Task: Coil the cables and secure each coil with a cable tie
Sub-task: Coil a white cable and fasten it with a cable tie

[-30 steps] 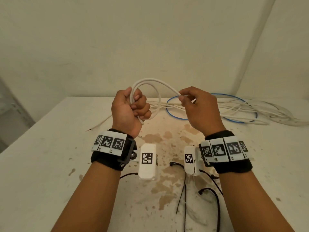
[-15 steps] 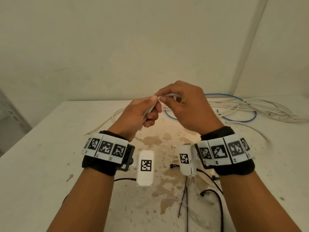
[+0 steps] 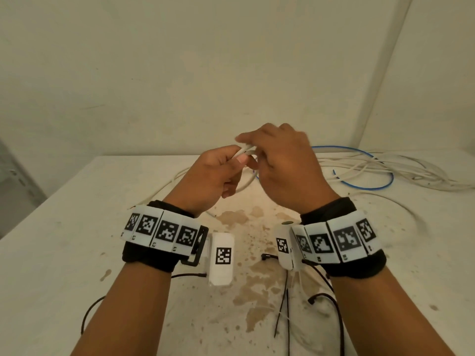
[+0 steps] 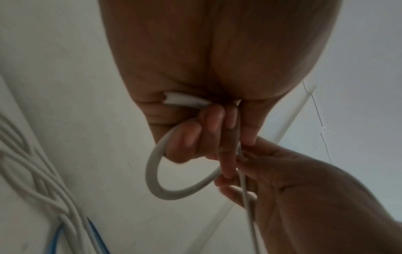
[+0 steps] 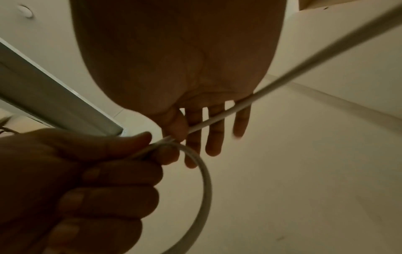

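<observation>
The left hand point(image 3: 214, 176) is gripping a small loop of the white cable point(image 4: 156, 173) above the bench point(image 3: 64, 253), fingers curled tight on it, the loop hanging downward while its free run is stretching away to the right toward the cable pile point(image 3: 401, 170). The right hand point(image 3: 285, 165) is lying over that run with fingers nearly straight, thumb touching the cable. The wristbands are showing only square black-and-white codes, and since a second ago the tall loop is looking much smaller, the hands now meeting
</observation>
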